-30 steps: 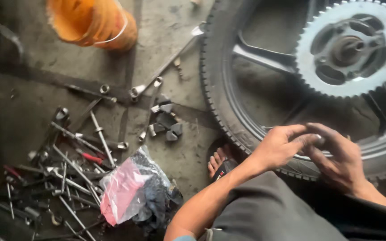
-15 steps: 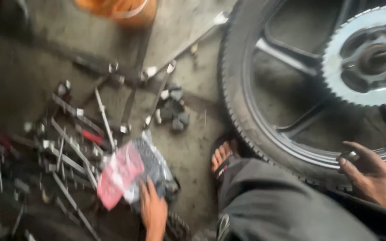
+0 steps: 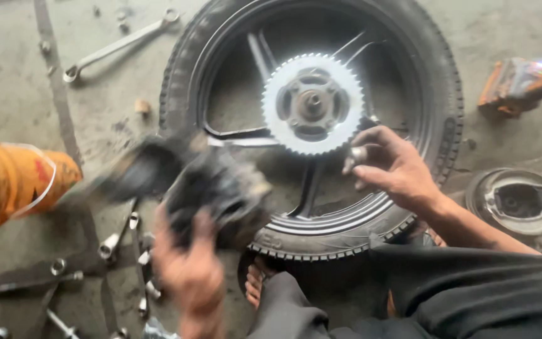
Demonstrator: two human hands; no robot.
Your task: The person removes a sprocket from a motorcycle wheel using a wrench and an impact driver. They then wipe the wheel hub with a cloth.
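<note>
With the wheel (image 3: 312,135) flat on the floor, sprocket (image 3: 313,103) up, the right hand (image 3: 390,166) just beside the sprocket pinches a small metal socket (image 3: 357,154), while the blurred left hand (image 3: 189,276) grips a dark rag (image 3: 202,185) at the tyre's near-left edge.

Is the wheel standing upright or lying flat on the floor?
Lying flat. The wheel rests on its side on the concrete floor, its sprocket facing up toward the camera, and the whole round tyre is visible.
</note>
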